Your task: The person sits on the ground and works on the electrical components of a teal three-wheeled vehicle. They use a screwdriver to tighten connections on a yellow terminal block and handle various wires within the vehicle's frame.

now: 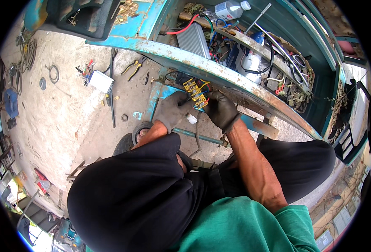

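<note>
A yellow terminal block (196, 93) with rows of metal screws lies between my hands, below the rusty edge of a blue-green metal body. Several coloured wires (203, 84) run into it from behind. Gripping its lower left side, my left hand (171, 110), in a dark grey glove, has its fingers bent. My right hand (222, 111), gloved likewise, is closed in a pinch at the block's right end. What sits between those fingertips is too small to make out. Under the block hang a white plastic connector (191, 119) and a dark corrugated cable sleeve (197, 133).
Yellow-handled pliers (133, 68) and a white box with wires (101, 82) lie on the concrete floor to the left. Above, the open metal compartment holds a silver finned box (194, 40), a clear bottle (232, 10), tangled cables and dry leaves. A blue metal bar (252, 124) crosses beneath my hands.
</note>
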